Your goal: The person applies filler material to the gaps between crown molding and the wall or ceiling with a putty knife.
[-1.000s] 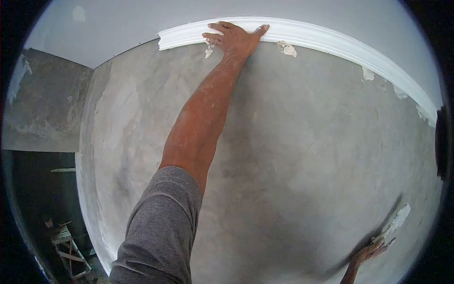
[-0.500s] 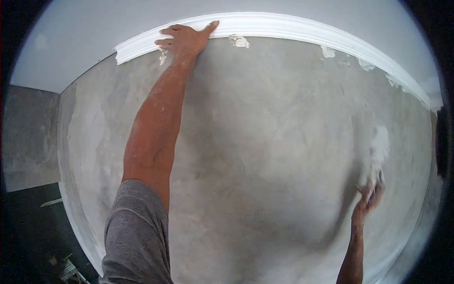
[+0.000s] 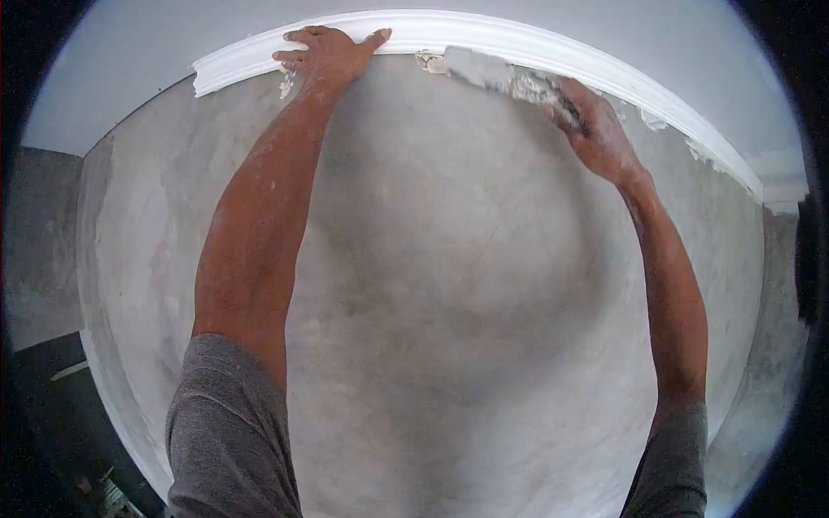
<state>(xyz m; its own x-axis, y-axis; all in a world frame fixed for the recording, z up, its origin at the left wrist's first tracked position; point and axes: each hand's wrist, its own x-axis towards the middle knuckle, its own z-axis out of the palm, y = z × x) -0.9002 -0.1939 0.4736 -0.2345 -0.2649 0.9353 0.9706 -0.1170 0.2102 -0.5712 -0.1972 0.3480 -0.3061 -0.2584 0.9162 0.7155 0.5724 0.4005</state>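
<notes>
A long white cornice moulding (image 3: 414, 33) runs along the top of the wall, under the ceiling. My left hand (image 3: 332, 59) lies against it near its left end, fingers spread and flat. My right hand (image 3: 596, 125) is wrapped around the handle of a plaster-smeared putty knife (image 3: 479, 69). Its broad blade points left, along the lower edge of the moulding. Beside the blade tip sits a lump of wet plaster (image 3: 428, 62). Another smear of plaster (image 3: 286, 84) shows below my left fingers.
The bare grey wall (image 3: 449, 259) fills the middle, with the pale ceiling (image 3: 173, 52) above. More plaster (image 3: 654, 119) squeezes out under the moulding at the right. A dark opening (image 3: 60, 414) lies at the lower left.
My right hand has come up from low on the right, carrying the putty knife to the moulding's lower edge. The left hand keeps its place on the moulding; the view has shifted slightly.
</notes>
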